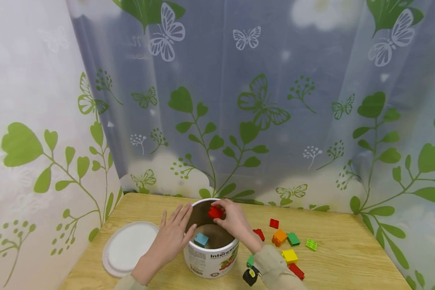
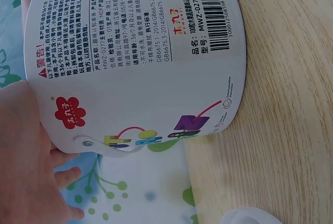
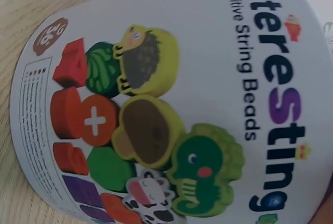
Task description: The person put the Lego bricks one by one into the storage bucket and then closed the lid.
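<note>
A round white bucket (image 1: 210, 259) with a printed label stands upright on the table, its top uncovered. My right hand (image 1: 233, 219) reaches over the rim at the right and pinches a red toy brick (image 1: 215, 212) inside the mouth. At the left rim my left hand (image 1: 172, 233) lies with straight fingers against the bucket's side. Down in the bucket sits a blue brick (image 1: 201, 240). Both wrist views are mostly filled by the bucket's printed wall; the left hand (image 2: 26, 161) shows at the edge of the left wrist view.
A white round lid (image 1: 125, 247) lies left of the bucket. Right of it are scattered bricks: orange (image 1: 279, 237), dark green (image 1: 293, 239), light green (image 1: 311, 244), yellow (image 1: 289, 256) and several red ones (image 1: 274, 223). A black object (image 1: 250, 277) is near the right sleeve. A printed curtain (image 1: 217, 100) hangs behind.
</note>
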`<state>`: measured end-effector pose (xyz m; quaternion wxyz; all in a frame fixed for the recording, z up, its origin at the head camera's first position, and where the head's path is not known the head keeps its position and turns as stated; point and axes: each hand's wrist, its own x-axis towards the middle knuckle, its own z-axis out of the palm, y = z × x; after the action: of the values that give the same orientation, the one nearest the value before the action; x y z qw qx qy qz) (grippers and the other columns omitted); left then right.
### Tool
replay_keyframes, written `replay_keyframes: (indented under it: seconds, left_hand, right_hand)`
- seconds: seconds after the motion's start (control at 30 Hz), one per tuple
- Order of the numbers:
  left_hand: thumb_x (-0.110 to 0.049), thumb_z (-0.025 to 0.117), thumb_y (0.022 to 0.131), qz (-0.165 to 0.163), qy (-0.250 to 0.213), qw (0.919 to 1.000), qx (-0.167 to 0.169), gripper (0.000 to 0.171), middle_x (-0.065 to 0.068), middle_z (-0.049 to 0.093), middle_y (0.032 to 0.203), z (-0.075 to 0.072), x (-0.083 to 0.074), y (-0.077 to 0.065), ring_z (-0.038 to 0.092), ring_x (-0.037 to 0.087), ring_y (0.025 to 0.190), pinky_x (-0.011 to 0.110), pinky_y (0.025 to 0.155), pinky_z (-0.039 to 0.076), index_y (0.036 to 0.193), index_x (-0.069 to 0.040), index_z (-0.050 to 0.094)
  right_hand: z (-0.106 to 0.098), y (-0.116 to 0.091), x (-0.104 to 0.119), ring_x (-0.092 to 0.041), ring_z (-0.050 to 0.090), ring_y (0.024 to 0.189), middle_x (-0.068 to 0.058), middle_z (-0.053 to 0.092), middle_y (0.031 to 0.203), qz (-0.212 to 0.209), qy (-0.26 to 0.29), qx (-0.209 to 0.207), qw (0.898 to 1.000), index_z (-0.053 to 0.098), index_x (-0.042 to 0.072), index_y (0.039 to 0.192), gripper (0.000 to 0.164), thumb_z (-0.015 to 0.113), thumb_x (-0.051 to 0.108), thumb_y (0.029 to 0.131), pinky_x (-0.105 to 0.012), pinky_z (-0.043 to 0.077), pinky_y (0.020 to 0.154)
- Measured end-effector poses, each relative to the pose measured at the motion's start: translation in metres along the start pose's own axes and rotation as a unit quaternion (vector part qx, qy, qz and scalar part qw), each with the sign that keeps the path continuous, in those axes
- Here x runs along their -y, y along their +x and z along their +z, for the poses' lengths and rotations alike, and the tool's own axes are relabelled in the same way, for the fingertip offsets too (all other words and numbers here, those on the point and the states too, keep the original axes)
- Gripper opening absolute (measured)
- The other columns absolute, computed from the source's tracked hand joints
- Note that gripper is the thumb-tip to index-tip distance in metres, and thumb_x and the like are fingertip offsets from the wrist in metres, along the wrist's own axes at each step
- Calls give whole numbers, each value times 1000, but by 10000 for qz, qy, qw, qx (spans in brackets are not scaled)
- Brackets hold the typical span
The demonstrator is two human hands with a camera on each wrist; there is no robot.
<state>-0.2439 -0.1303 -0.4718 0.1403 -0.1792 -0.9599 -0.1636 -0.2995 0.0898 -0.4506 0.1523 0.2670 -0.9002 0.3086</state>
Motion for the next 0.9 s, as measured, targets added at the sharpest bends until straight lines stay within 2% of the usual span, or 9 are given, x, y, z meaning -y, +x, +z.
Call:
replay_keyframes:
  seconds: [0.2, 0.4, 0.53, 0.7, 0.9]
  left_hand:
    - [-41, 46, 108, 31, -66, 10000, -41, 62, 11, 34, 163, 0, 1, -1, 27, 33, 152, 69, 118, 15, 156, -2, 39]
    - [-42, 44, 108, 47, -73, 10000, -37, 62, 10, 34, 163, 1, 1, -1, 26, 33, 152, 68, 118, 14, 156, -2, 38]
    - [-42, 44, 108, 13, -103, 9999, 6, 62, 11, 33, 163, 0, 0, -1, 25, 33, 152, 68, 118, 14, 156, -2, 38]
    - [-43, 43, 108, -37, -139, 9999, 92, 63, 10, 32, 164, 0, -1, -1, 23, 32, 153, 68, 119, 13, 157, -4, 36]
    - [-43, 43, 108, -30, -155, 9998, 81, 63, 10, 32, 164, -1, -1, -1, 23, 32, 153, 68, 119, 13, 157, -4, 36]
  right_hand:
    - [2, 0, 1, -26, 69, 93, -12, 69, 107, 5, 125, -53, 9999, 70, 2, 117, 41, 86, 2, 79, -38, 59, 81]
    - [0, -2, 1, -29, 70, 94, -14, 70, 108, 74, 657, -350, 9972, 70, 0, 116, 31, 79, 3, 87, -42, 59, 82]
    - [-8, -5, 0, -31, 70, 95, -14, 71, 106, 163, 1029, -644, 9925, 71, 0, 116, 29, 78, 3, 88, -44, 60, 82]
    - [-24, -10, -5, -35, 70, 102, -15, 72, 112, 226, 1480, -938, 9843, 71, 2, 119, 31, 78, 5, 89, -49, 58, 87]
    - [-39, -19, -13, -31, 69, 109, -10, 72, 119, 266, 1687, -1243, 9774, 71, 7, 124, 35, 78, 7, 89, -45, 56, 94]
